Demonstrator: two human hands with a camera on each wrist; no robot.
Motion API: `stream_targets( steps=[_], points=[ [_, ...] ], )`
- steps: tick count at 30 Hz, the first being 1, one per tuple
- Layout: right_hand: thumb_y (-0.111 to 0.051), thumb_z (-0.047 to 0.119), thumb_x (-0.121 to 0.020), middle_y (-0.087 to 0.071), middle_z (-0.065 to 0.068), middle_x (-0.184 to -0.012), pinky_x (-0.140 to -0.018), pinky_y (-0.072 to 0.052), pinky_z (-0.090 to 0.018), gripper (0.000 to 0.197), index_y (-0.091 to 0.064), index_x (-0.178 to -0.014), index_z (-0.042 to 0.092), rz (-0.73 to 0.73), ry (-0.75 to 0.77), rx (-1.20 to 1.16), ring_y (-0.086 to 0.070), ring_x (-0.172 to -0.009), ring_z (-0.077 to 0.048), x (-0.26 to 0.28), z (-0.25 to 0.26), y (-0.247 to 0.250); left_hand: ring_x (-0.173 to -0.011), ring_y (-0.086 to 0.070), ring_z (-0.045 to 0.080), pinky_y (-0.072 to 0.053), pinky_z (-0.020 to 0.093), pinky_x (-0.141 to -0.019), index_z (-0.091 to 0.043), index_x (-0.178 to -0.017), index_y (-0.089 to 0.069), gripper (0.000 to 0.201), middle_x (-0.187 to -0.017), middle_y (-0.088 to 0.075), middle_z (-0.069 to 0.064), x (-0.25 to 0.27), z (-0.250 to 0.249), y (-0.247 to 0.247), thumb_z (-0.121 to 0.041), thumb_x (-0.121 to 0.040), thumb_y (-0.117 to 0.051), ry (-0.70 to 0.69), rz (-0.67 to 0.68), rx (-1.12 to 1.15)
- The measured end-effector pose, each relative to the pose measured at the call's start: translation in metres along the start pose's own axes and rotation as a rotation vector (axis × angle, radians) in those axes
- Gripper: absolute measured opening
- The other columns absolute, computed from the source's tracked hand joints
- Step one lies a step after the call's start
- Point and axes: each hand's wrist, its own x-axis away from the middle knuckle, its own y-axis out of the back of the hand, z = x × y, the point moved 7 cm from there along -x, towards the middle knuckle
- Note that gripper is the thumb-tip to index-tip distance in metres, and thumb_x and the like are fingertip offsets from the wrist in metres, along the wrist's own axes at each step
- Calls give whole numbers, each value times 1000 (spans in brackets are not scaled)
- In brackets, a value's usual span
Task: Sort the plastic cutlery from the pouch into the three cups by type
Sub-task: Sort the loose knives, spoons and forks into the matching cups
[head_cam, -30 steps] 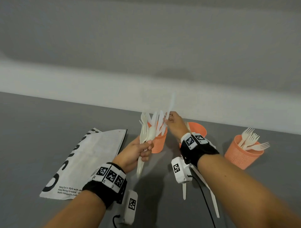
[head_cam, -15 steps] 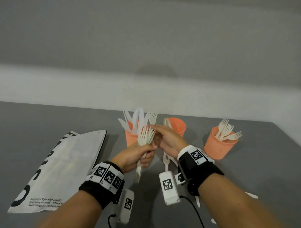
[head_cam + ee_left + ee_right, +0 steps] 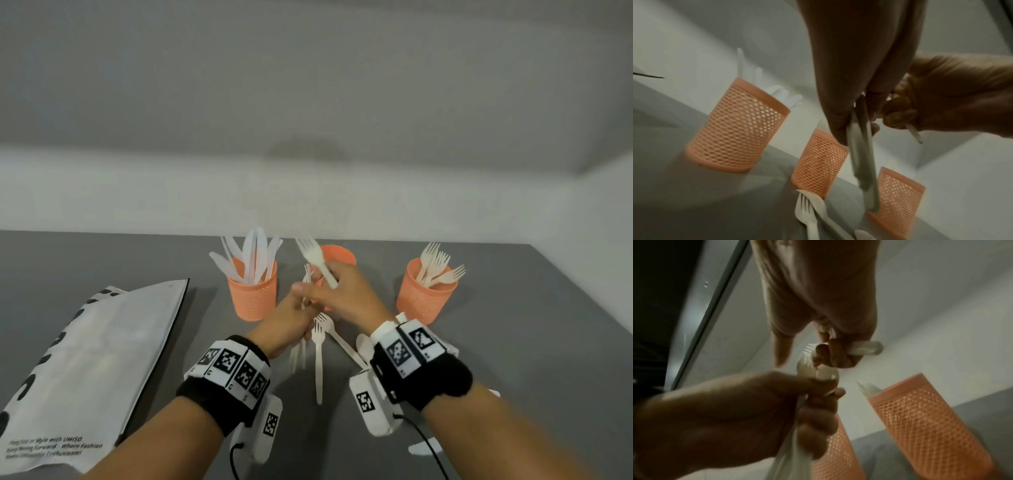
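Three orange mesh cups stand in a row: the left cup (image 3: 253, 301) holds white knives, the middle cup (image 3: 342, 253) is half hidden behind my hands, and the right cup (image 3: 424, 301) holds forks. My left hand (image 3: 301, 305) grips a small bundle of cutlery (image 3: 863, 154) in front of the middle cup, handles pointing down. My right hand (image 3: 327, 284) pinches a single white fork (image 3: 313, 257) by its handle, tines up and leaning left, right beside the bundle. The fork's handle end (image 3: 865, 348) sticks out past the right fingers.
The white pouch (image 3: 92, 359) lies flat at the left. Two loose forks (image 3: 318, 363) and a spoon (image 3: 363, 342) lie on the grey table (image 3: 513, 342) between my wrists. A pale wall runs just behind the cups. A white utensil tip (image 3: 423, 448) shows under my right forearm.
My right hand left the knife cup, came back to the bundle in my left hand, and now holds one fork drawn up from it. The bundle looks smaller.
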Motion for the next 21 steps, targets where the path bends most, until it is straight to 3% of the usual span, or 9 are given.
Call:
stream_targets(
  steps=[1, 3, 5, 8, 11, 14, 16, 19, 21],
  points=[
    [-70, 24, -79, -59, -5, -69, -57, -40, -9, 20, -58, -77, 8, -19, 9, 49, -52, -60, -10, 0, -5, -2, -53, -45, 8, -40, 23, -50, -22, -99, -48, 19, -70, -48, 3, -1, -5, -4, -4, -94, -45, -27, -15, -32],
    [-58, 15, -88, -63, -12, -79, -61, -45, -10, 13, -60, -89, 3, -82, -26, 3, -56, -64, -14, -1, -13, 3, -70, -56, 14, -47, 26, -58, -21, -105, -47, 23, -92, -56, 13, -6, -6, -10, -6, -89, -53, -42, -25, -9],
    [-45, 15, -95, -65, -15, -93, -78, -54, -29, 16, -55, -104, 6, -147, -88, -157, -64, -78, -20, -2, -22, 18, -76, -59, 14, -48, 25, -57, -15, -116, -46, 38, -101, -58, 15, -9, -3, -15, -12, -83, -63, -25, 9, 43],
    [-34, 14, -99, -66, -9, -91, -78, -56, -37, 11, -45, -103, 14, -292, -70, -411, -67, -75, -16, 0, -21, 63, -68, -53, 10, -45, 24, -55, -15, -117, -47, 38, -89, -55, 5, -17, 6, -23, -18, -83, -65, 42, 39, 93],
    [-30, 7, -99, -62, -4, -83, -70, -55, -26, 17, -39, -94, 20, -548, 118, -445, -65, -63, -9, -2, -13, 137, -56, -44, 11, -42, 28, -58, -11, -109, -46, 18, -67, -42, 2, -20, 8, -27, -6, -92, -49, 100, -14, 220],
    [-28, 4, -97, -57, 0, -83, -73, -51, -17, 18, -36, -107, 16, -721, 233, -278, -61, -70, -10, -7, -12, 191, -51, -39, 12, -38, 26, -53, -7, -103, -45, 17, -61, -38, 2, -24, 7, -28, 3, -91, -38, 104, -48, 368],
    [-28, 3, -97, -56, 1, -85, -79, -51, -22, 21, -37, -110, 17, -704, 195, -197, -60, -74, -11, -17, -30, 199, -52, -39, 11, -38, 24, -52, -7, -100, -47, 15, -62, -40, 1, -25, 3, -32, 1, -94, -37, 85, -34, 359],
    [-37, 7, -95, -59, 0, -90, -94, -49, -42, 19, -42, -108, 19, -574, -12, -189, -63, -83, -15, -36, -79, 187, -53, -42, 11, -41, 21, -54, -6, -86, -49, 20, -63, -44, 3, -23, -4, -38, -8, -99, -35, 42, -1, 308],
    [-48, 11, -93, -58, -7, -107, -103, -43, -44, 26, -43, -117, 16, -504, -126, -189, -60, -101, -21, -38, -101, 178, -54, -43, 12, -43, 21, -54, -7, -79, -53, 29, -61, -46, 4, -22, -8, -38, -13, -101, -35, 17, -7, 274]
  ],
)
